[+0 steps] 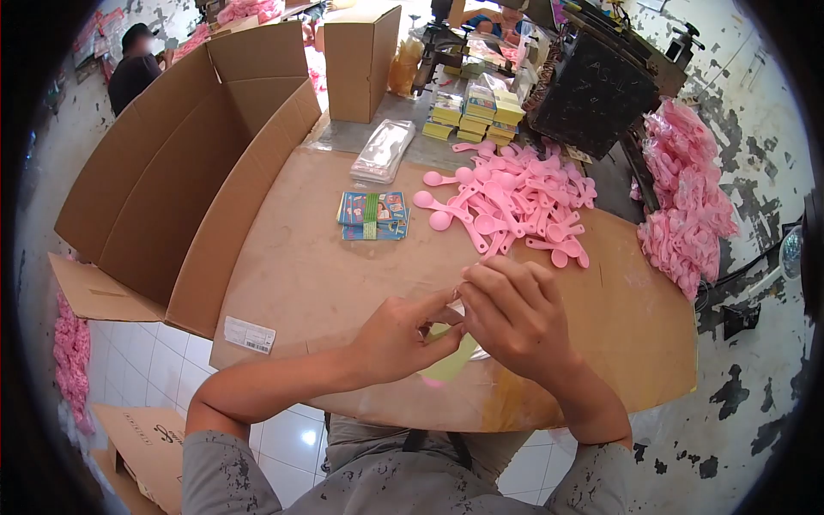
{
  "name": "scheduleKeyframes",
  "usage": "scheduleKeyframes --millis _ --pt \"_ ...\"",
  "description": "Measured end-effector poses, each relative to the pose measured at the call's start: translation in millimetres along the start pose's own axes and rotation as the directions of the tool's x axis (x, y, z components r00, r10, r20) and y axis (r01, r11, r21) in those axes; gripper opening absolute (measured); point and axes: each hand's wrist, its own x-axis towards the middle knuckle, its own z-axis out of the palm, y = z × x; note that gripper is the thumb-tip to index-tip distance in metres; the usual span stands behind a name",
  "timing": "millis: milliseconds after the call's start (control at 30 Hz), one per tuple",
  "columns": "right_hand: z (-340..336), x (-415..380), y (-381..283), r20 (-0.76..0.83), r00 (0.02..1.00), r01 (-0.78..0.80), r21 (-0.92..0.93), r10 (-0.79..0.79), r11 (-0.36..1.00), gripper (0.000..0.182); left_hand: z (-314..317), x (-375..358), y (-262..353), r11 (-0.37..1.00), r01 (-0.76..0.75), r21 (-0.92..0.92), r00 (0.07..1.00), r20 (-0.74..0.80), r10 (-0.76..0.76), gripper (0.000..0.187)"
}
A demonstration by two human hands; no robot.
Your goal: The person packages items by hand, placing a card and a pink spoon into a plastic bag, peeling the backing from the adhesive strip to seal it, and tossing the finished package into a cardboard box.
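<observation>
In front of my body, my left hand (399,335) is closed, with thumb and fingers pinching a small clear plastic bag that has a yellow-green card (452,359) in it. A bit of pink shows at the card's lower end. Beside it, my right hand (515,318) has its fingers pinched together at the bag's upper edge; its fingertips are partly hidden. Past my hands lies a loose pile of pink measuring spoons (515,197). A banded bundle of blue printed cards (373,215) and a stack of clear plastic bags (384,150) lie to the left.
A large open cardboard box (197,180) stands at the left of the cardboard-covered table (292,292). Several stacks of yellow-edged cards (476,112) and a dark machine box (596,86) are at the back. Bagged pink spoons (682,197) hang at right. A person (133,73) sits far left.
</observation>
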Motion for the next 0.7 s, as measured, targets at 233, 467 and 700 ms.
scheduleKeyframes --millis 233,467,700 --pt "2 3 7 0.054 0.989 -0.142 0.02 0.14 0.99 0.019 -2 5 -3 0.992 -0.044 0.118 0.998 0.058 0.038 0.051" --pt "-4 -5 16 0.014 0.982 -0.185 0.254 0.187 0.949 0.019 3 5 -7 0.983 0.099 -0.154 0.99 0.111 -0.083 0.055" --pt "2 -12 8 -0.01 0.997 -0.072 0.027 0.073 0.997 0.016 6 3 -6 0.999 -0.032 0.001 0.995 0.097 0.032 0.055"
